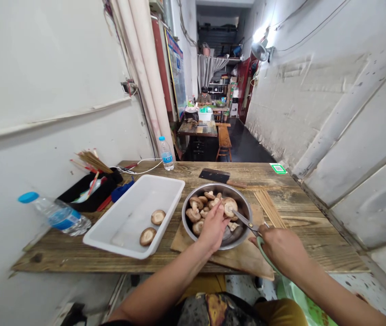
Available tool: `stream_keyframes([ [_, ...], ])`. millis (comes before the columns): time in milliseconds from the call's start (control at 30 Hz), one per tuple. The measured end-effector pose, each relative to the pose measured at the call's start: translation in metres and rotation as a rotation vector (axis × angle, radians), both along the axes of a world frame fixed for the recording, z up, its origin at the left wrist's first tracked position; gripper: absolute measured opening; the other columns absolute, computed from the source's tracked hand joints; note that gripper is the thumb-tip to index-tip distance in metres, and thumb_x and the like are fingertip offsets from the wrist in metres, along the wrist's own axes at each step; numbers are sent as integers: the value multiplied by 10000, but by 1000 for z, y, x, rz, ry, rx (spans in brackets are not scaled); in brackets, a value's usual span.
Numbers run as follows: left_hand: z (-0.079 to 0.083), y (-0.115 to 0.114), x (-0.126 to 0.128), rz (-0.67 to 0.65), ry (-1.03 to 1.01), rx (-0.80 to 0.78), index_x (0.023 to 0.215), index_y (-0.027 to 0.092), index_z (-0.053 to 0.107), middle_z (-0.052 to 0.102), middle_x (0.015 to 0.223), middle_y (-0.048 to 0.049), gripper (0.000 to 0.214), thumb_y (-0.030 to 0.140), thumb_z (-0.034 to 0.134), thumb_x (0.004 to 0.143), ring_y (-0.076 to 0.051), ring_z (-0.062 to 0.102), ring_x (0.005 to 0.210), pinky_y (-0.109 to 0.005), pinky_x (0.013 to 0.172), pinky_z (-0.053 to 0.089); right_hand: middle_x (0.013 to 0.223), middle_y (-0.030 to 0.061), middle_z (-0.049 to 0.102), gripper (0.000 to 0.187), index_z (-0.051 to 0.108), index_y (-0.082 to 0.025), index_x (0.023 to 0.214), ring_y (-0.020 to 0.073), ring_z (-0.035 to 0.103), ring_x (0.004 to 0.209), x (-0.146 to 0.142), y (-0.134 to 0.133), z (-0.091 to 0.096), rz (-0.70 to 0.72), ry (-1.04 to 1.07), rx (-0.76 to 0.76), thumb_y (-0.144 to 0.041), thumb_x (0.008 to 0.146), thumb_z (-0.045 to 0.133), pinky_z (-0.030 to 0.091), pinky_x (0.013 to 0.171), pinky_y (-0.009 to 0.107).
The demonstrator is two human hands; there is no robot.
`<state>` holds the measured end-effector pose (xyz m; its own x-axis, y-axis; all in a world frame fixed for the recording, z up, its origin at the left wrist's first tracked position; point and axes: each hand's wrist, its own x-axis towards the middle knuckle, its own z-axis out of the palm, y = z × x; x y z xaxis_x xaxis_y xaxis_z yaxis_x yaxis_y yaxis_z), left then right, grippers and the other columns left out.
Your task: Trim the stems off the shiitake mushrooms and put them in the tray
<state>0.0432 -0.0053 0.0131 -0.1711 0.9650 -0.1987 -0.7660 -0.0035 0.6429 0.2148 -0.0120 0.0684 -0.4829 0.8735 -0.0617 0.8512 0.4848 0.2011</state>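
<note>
Narrow white walls flank a wooden tabletop at the near end of a long corridor room. Over it, the left hand reaches into a metal bowl, fingers curled against a pale mushroom on the bowl's right side; whether they pinch it or only touch it cannot be told. The right hand is clamped on the green handles of the scissors, whose blades point left over the rim toward that mushroom. More mushrooms fill the far left of the bowl, which sits on a wooden board. Just right of the bowl lies a bundle of skewers; beyond it, a cleaver. To the left stands a white tray holding two mushroom caps. Farther left, a water bottle lies on its side.
</note>
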Motion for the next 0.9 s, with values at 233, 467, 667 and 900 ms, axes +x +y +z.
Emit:
stream_keyframes([
  [233,4,5,-13,30,19,22,1060,175,602,572,1216,-102,223,229,502,868,-194,531,1117,-338,941,428,698,58,693,382,667,-196,885,207,652,642,18,13,0,-57,473,-133,-526,828,483,420,550,252],
  [467,10,-9,0,-41,95,109,1086,184,574,567,1196,-83,294,248,607,802,-168,536,1077,-291,943,408,694,52,687,432,683,-144,952,152,599,571,-36,26,-19,-62,937,-53,-513,763,560,439,564,231],
  [667,17,-20,-11,-123,209,113,1107,230,562,564,1167,-76,353,310,638,772,-163,576,915,-288,774,480,606,3,633,330,682,-173,874,127,552,540,-50,31,-25,-15,994,-177,-455,747,567,408,520,203],
  [900,12,-19,-22,-174,228,118,1095,217,590,550,1178,-99,353,334,639,764,-228,542,1028,-374,820,496,504,-33,529,258,636,-159,745,80,426,420,-62,36,-32,-93,1308,-482,-409,699,600,328,400,186],
])
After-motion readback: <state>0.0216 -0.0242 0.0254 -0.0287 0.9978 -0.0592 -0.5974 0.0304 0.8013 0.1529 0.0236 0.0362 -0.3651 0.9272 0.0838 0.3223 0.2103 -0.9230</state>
